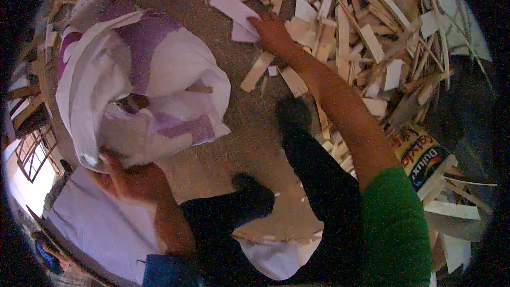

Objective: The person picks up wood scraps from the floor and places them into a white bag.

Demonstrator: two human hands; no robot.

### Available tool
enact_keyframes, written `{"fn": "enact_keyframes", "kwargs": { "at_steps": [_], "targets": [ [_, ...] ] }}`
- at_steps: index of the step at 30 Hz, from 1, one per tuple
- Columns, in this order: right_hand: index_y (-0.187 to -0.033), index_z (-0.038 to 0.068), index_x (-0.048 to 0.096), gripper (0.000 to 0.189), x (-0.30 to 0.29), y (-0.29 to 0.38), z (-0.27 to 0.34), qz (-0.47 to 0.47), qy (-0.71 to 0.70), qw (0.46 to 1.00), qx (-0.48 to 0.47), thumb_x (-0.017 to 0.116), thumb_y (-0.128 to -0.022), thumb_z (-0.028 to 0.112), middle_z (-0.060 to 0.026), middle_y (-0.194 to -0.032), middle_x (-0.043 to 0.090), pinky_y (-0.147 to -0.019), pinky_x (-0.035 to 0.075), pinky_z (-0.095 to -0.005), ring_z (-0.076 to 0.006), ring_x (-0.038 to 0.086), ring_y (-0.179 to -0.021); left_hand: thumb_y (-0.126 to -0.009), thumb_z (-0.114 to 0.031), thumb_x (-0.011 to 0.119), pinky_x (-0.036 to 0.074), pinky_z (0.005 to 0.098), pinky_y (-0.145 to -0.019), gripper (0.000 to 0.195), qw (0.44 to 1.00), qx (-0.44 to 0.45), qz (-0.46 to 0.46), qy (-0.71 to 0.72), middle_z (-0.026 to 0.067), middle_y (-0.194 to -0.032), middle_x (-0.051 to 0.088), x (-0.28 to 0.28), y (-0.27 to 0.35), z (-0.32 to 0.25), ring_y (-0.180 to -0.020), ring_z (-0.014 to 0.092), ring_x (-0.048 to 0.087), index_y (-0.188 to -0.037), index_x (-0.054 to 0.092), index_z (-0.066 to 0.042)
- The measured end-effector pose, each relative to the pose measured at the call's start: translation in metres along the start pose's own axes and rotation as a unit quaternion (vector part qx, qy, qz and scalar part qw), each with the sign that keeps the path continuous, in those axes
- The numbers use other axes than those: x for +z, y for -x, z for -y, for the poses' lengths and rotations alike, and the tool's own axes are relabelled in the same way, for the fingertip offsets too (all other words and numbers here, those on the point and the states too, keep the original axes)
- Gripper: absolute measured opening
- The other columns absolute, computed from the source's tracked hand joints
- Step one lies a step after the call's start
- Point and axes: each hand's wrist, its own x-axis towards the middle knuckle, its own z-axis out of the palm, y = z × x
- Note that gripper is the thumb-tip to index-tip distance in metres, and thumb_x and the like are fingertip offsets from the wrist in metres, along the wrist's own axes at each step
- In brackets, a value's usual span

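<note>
My left hand (131, 179) grips the near rim of a white woven sack (187, 56) with purple patches. The sack's mouth gapes upward, and a small brown wood piece (199, 88) shows inside it. Out ahead, my right hand (273, 34) has its fingers closed on the edge of a pale, white-faced board offcut (235, 10). A second pale piece (243, 34) lies just under that one, partly covered. Short wood offcuts (257, 71) rest on the floor close to my right wrist.
A large heap of wood scraps (370, 32) spreads across the upper right. By my right elbow a Dulux paint bucket (426, 159) leans over. Another white sheet or sack (107, 223) lies at lower left, near a bright opening (40, 179). My dark-clad legs (318, 171) straddle brown floor (207, 167).
</note>
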Motion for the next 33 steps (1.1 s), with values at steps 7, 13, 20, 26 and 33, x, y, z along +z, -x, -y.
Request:
{"fn": "enact_keyframes", "kwargs": {
  "at_steps": [7,13,20,26,33],
  "targets": [
    [-0.119,0.000,0.051,0.043,-0.048,-0.010,-0.035,0.125,-0.323,0.936,0.059,0.061,-0.079,0.011,-0.0116,-0.094,0.064,-0.081,0.046,-0.0338,-0.0225,0.061,-0.085,-0.086,-0.013,0.057,0.046,0.0336,-0.083,0.028,0.998,0.026,-0.004,0.057,0.0099,-0.105,0.058,-0.024,-0.076,-0.006,-0.095,0.020,0.057,-0.111,0.053,-0.001],
    [-0.106,-0.001,0.061,0.040,-0.150,-0.035,0.004,0.177,-0.266,0.948,-0.009,0.065,-0.081,0.030,-0.0048,-0.084,0.064,-0.064,0.045,-0.0286,-0.0130,0.057,-0.070,-0.086,-0.008,0.058,0.047,0.0264,-0.071,0.016,0.992,0.125,-0.025,0.022,0.0059,-0.090,0.062,-0.052,-0.076,-0.007,-0.078,0.013,0.058,-0.100,0.056,0.000],
    [-0.103,0.000,0.062,0.032,-0.138,0.002,0.104,0.300,-0.252,0.915,-0.097,0.069,-0.078,0.019,-0.0045,-0.084,0.065,-0.070,0.046,-0.0251,-0.0106,0.059,-0.077,-0.086,-0.007,0.058,0.045,0.0246,-0.073,0.014,0.990,0.115,-0.041,0.064,0.0059,-0.091,0.062,-0.086,-0.069,-0.027,-0.079,0.011,0.057,-0.097,0.058,0.001],
    [-0.104,0.000,0.060,0.034,-0.092,0.013,0.182,0.404,-0.125,0.874,-0.240,0.064,-0.075,0.016,-0.0151,-0.094,0.065,-0.078,0.047,-0.0337,-0.0216,0.062,-0.087,-0.085,-0.008,0.060,0.044,0.0226,-0.071,0.015,0.989,0.148,-0.007,-0.009,0.0059,-0.090,0.063,-0.119,-0.065,-0.030,-0.076,0.010,0.056,-0.096,0.059,0.001],
    [-0.101,0.002,0.060,0.036,-0.063,-0.008,0.257,0.124,-0.287,0.944,-0.109,0.058,-0.082,0.033,-0.0200,-0.085,0.063,-0.071,0.048,-0.0416,-0.0322,0.062,-0.080,-0.083,-0.009,0.062,0.045,0.0233,-0.072,0.017,0.988,0.143,0.030,-0.042,0.0056,-0.091,0.063,-0.119,-0.053,-0.031,-0.079,0.010,0.057,-0.098,0.059,-0.001]
  ]
}}
